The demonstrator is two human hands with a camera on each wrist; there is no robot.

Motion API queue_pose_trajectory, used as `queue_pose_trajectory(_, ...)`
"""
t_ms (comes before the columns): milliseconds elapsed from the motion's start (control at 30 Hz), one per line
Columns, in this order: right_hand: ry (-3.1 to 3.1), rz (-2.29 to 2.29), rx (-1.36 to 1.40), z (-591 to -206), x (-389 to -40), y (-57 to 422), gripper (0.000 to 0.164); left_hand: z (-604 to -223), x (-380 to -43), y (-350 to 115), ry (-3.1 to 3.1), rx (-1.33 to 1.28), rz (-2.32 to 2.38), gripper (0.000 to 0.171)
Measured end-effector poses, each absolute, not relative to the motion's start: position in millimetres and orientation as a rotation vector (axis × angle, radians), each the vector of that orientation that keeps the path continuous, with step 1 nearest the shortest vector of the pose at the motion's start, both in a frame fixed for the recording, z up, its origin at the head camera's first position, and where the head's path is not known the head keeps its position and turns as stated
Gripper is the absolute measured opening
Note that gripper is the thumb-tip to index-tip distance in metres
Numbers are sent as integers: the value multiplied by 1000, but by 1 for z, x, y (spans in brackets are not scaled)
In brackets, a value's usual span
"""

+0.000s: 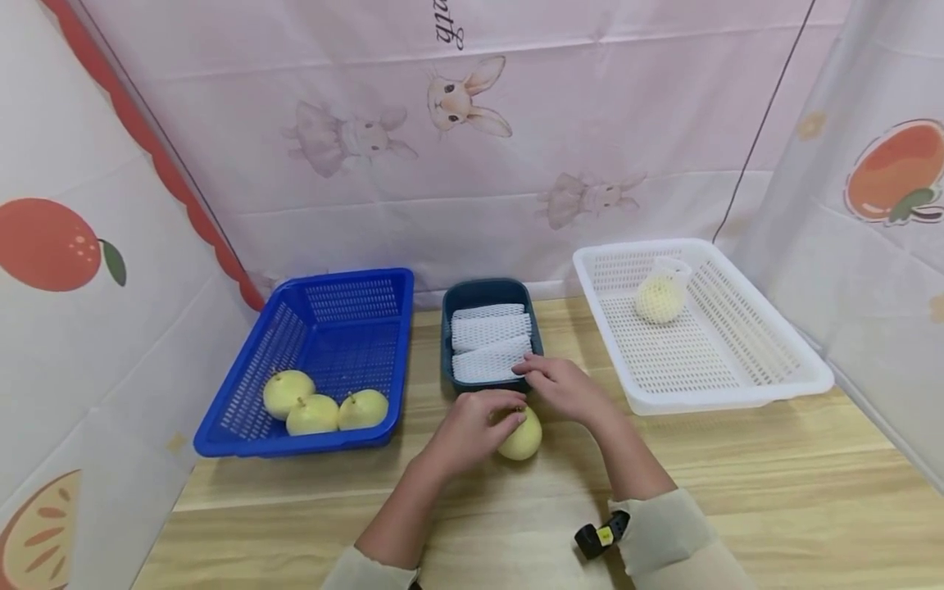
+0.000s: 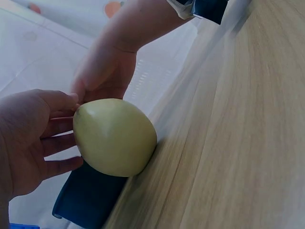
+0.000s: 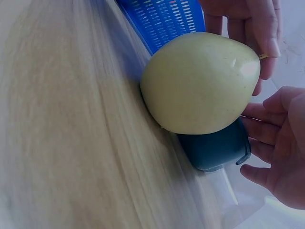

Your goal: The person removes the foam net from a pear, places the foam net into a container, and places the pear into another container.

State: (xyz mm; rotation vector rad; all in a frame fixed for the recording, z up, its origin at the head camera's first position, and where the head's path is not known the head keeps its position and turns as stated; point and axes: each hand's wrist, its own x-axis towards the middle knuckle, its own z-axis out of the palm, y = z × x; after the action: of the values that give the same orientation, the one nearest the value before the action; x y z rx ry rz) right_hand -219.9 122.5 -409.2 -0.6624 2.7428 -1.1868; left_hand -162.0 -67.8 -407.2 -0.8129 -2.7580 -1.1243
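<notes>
A pale yellow pear (image 1: 520, 436) stands stem-up on the table between the two hands. My left hand (image 1: 475, 430) is close over its top, the thumb near the stem and the fingers loosely extended, as the left wrist view shows. My right hand (image 1: 568, 389) reaches past the pear to the near right corner of a dark teal box (image 1: 447, 328). Its fingertips overlap the white foam net sleeves (image 1: 490, 329) lying flat inside. Those fingers look spread and loosely bent in the right wrist view, with nothing seen between them.
To the left stands a blue basket (image 1: 404, 344) holding three pears (image 1: 313, 415). On the right, a white basket (image 1: 634, 393) contains one pear in a foam net (image 1: 660, 298). Printed cloth (image 1: 354, 221) hangs behind the table. A black strap device (image 1: 601, 537) sits at the right cuff.
</notes>
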Motion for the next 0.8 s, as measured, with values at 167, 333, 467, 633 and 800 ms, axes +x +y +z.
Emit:
queue_pose_trajectory(167,2731,-1193,-673,-410,-220,123,33,-411,-164,-68,-2741,-751,-1164,22)
queue_pose_trajectory(333,2737,-1182,-687,-412,-221,123,32,-413,-165,-67,-2700,-747,-1138,21)
queue_pose_trajectory(467,2730,-1195,-678,-411,-220,123,32,-412,-164,-68,-2647,-706,-1148,19)
queue_pose_trajectory(633,2723,-1240,-685,-408,-217,122,32,-405,-164,-72,-2495,-622,-1176,12)
queue_pose_trajectory(800,2667,-1349,-816,-402,-211,117,34,-398,-166,-77,-2341,-535,-1206,9)
